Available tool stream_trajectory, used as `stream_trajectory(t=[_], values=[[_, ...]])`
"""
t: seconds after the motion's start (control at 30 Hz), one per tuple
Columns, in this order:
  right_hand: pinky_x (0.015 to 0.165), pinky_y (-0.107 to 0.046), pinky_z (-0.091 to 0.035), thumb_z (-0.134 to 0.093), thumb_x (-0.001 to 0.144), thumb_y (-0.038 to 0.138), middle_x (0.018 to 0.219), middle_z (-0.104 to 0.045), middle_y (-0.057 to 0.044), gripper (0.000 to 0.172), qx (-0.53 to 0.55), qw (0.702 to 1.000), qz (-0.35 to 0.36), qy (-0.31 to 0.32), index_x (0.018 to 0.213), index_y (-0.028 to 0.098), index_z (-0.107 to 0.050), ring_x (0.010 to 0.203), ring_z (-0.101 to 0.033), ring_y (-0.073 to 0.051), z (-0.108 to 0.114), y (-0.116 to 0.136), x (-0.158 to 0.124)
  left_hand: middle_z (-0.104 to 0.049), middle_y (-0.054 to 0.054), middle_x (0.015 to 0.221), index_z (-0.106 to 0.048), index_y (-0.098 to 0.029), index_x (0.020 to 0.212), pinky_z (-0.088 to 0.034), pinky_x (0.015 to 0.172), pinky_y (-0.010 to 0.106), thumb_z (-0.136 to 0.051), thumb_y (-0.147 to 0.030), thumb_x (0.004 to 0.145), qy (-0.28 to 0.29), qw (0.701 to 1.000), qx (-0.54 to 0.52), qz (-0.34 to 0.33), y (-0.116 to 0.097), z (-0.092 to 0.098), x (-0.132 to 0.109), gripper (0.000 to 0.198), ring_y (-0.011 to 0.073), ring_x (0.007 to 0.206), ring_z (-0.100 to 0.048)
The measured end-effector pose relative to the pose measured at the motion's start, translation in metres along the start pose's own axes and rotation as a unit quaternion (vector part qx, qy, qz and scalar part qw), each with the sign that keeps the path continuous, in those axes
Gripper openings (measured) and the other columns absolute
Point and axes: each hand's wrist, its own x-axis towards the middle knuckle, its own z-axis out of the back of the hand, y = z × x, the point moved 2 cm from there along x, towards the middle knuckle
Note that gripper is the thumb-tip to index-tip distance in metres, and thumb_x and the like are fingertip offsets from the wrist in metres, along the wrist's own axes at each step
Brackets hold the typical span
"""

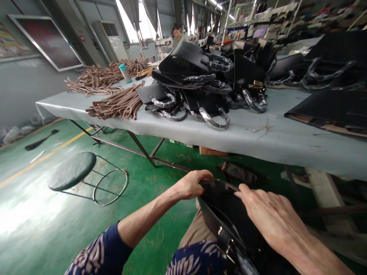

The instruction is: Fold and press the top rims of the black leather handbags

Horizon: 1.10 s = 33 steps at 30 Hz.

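A black handbag point(213, 217) with gold-coloured metal fittings rests over my lap, its mouth towards me. My left hand point(195, 184) is closed on the bag's far left edge, fingers partly hidden by the rim. On the other side, my right hand point(268, 210) grips the right part of the rim, with the thumb near the opening. The bag's dark inside shows between both hands. One plastic-wrapped handle hangs at the bottom of the view, partly cut off.
A long table point(252, 141) holds a pile of black handbags point(186, 61), bundles of brown strips point(120, 103) and a bottle point(125, 73). A round stool point(73, 170) stands to the left on the green floor. A person point(177, 33) sits in the background.
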Motion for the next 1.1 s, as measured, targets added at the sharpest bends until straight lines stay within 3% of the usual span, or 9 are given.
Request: stream_trajectory(t=[0.17,0.23,0.33,0.47,0.67,0.77,0.9,1.1], values=[[0.051,-0.032,-0.035,-0.048,0.084,0.017,0.059,-0.061,-0.001,0.011,0.016,0.998,-0.014,0.052,0.091,0.019,-0.057,0.055,-0.061,-0.021,0.004,0.003,0.006,-0.064,0.001,0.099,-0.054,-0.025,0.112,-0.046,0.072,0.027,-0.07,-0.026,0.058,0.02,0.985,0.167,-0.03,-0.014,0.004,0.002,0.057,0.0219,0.089,-0.059],[0.05,-0.031,-0.033,-0.049,0.083,0.015,0.059,-0.062,0.0,0.01,0.021,0.997,-0.018,0.072,0.09,0.019,-0.056,0.055,-0.062,-0.021,0.007,0.004,0.01,-0.065,0.005,0.094,-0.054,-0.024,0.11,-0.047,0.069,0.032,-0.071,-0.035,0.057,0.025,0.966,0.255,-0.03,-0.02,0.002,0.006,0.058,0.0266,0.086,-0.061],[0.049,-0.03,-0.03,-0.049,0.084,0.016,0.057,-0.061,0.0,0.009,0.024,0.996,-0.023,0.084,0.087,0.019,-0.056,0.054,-0.062,-0.021,0.008,0.004,0.014,-0.065,0.007,0.087,-0.053,-0.021,0.106,-0.047,0.067,0.033,-0.07,-0.035,0.059,0.031,0.943,0.33,-0.041,-0.025,-0.002,0.013,0.052,0.0285,0.082,-0.061],[0.046,-0.029,-0.025,-0.049,0.086,0.024,0.053,-0.06,0.001,0.01,0.022,0.994,-0.044,0.096,0.08,0.021,-0.056,0.052,-0.062,-0.021,0.006,0.0,0.013,-0.063,0.004,0.084,-0.051,-0.021,0.103,-0.044,0.063,0.026,-0.058,-0.019,0.066,0.036,0.948,0.308,-0.068,-0.016,0.0,0.019,0.038,0.0224,0.08,-0.061],[0.045,-0.028,-0.022,-0.045,0.089,0.03,0.053,-0.061,0.0,0.019,0.038,0.991,-0.054,0.117,0.075,0.022,-0.055,0.053,-0.063,-0.022,0.0,-0.006,0.015,-0.06,-0.001,0.091,-0.045,-0.022,0.111,-0.043,0.067,0.022,-0.055,-0.014,0.071,0.019,0.974,0.183,-0.134,-0.001,0.002,0.014,0.043,0.0151,0.081,-0.056],[0.047,-0.028,-0.024,-0.043,0.089,0.031,0.055,-0.064,-0.002,0.02,0.044,0.99,-0.055,0.122,0.077,0.022,-0.056,0.054,-0.063,-0.022,-0.001,-0.007,0.018,-0.056,0.001,0.099,-0.046,-0.021,0.108,-0.042,0.075,0.022,-0.052,-0.01,0.073,-0.005,0.964,0.193,-0.18,-0.003,0.001,0.011,0.037,0.0143,0.089,-0.054],[0.048,-0.029,-0.026,-0.043,0.089,0.032,0.057,-0.065,-0.002,0.02,0.055,0.987,-0.064,0.133,0.076,0.023,-0.056,0.056,-0.064,-0.023,-0.003,-0.009,0.018,-0.052,0.001,0.109,-0.05,-0.023,0.104,-0.042,0.077,0.02,-0.049,-0.008,0.076,0.002,0.943,0.25,-0.218,-0.006,-0.002,0.009,0.032,0.0124,0.089,-0.054],[0.046,-0.028,-0.024,-0.047,0.088,0.03,0.055,-0.064,-0.001,0.017,0.049,0.99,-0.064,0.112,0.076,0.022,-0.056,0.053,-0.063,-0.02,-0.006,-0.009,0.014,-0.055,0.0,0.105,-0.057,-0.022,0.095,-0.043,0.073,0.02,-0.054,-0.018,0.079,-0.016,0.93,0.277,-0.241,-0.007,-0.004,0.014,0.017,0.0126,0.084,-0.056]])
